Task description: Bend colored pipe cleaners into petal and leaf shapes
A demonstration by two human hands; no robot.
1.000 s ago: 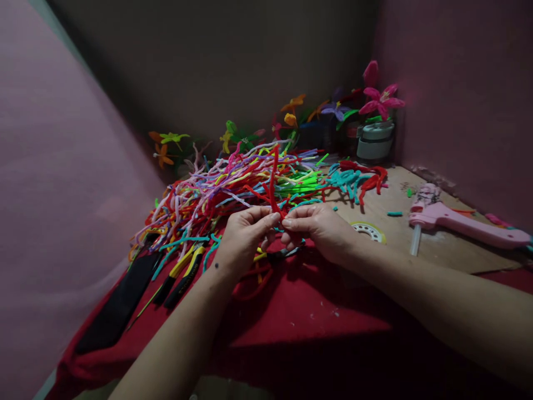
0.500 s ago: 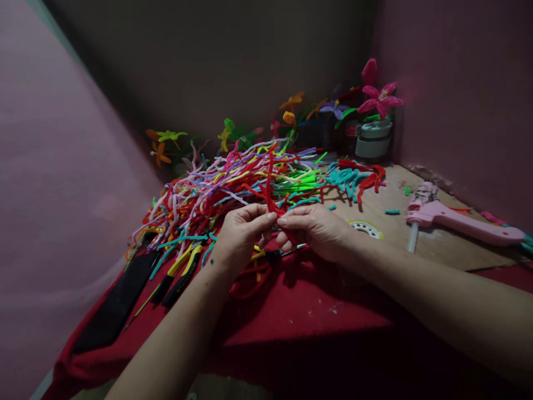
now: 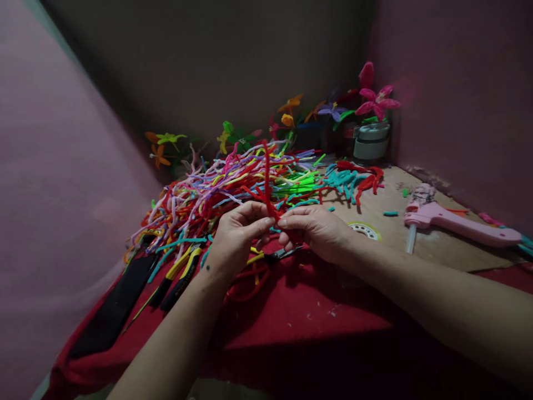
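Note:
Both hands meet over the front of the table and pinch a red pipe cleaner [image 3: 267, 175], one end of which stands upright above the fingers. My left hand [image 3: 241, 233] is closed, thumb against forefinger at the stem's left. My right hand [image 3: 314, 228] is closed on the same stem from the right, its other fingers curled beneath. Part of the red fuzzy stem is hidden by the fingers. Just below the hands lie scissors [image 3: 250, 286] with red handles. Behind is a big heap of many-coloured pipe cleaners [image 3: 216, 183].
Pliers [image 3: 183, 280] with yellow-black handles and a dark flat object [image 3: 114, 308] lie left on the red cloth [image 3: 300, 316]. On the right board [image 3: 395, 239] are a pink glue gun [image 3: 462, 222] and a tape roll [image 3: 365, 229]. Pipe-cleaner flowers [image 3: 378, 103] stand at the back.
The hands have parted very slightly, and the upright end of the red pipe cleaner has tilted a little to the left. More of the scissors shows beneath the hands.

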